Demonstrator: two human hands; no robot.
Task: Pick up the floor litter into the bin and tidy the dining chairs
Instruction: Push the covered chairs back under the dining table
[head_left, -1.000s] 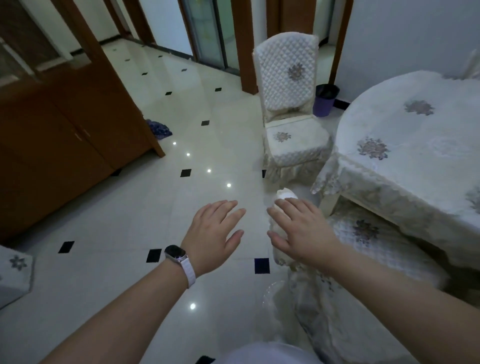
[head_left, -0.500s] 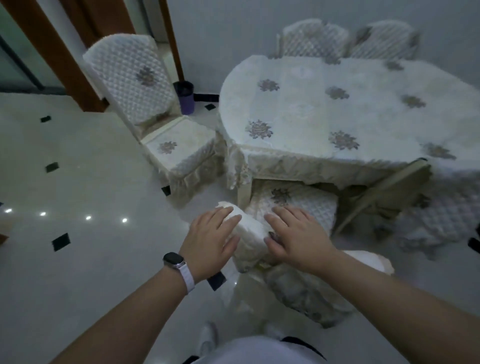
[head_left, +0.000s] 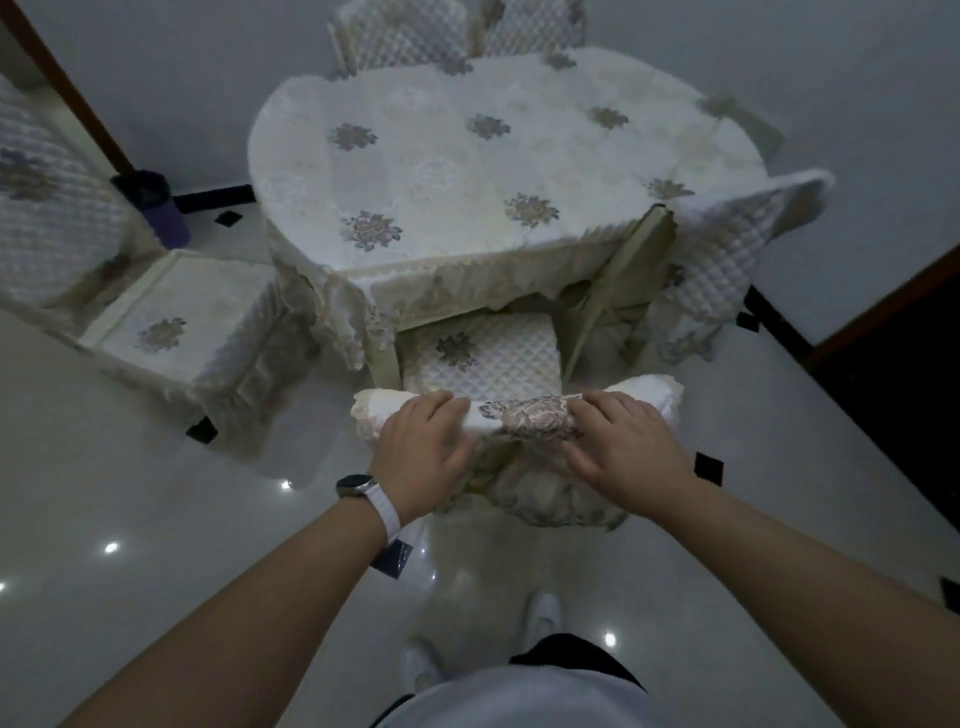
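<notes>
Two grips, the left grip (head_left: 423, 457) and right grip (head_left: 626, 452), clasp the near chair (head_left: 483, 353) by its back, seat half under the table (head_left: 441, 171). Seemingly the left chair (head_left: 171, 312) and tilted right chair (head_left: 727, 249) await tidying; the bin (head_left: 169, 223) stands by the wall.

Near chair (head_left: 483, 358): quilted cover, seat half under the table (head_left: 467, 156). Left chair (head_left: 171, 322) pulled out, angled. Purple bin (head_left: 163, 213) against the wall.
</notes>
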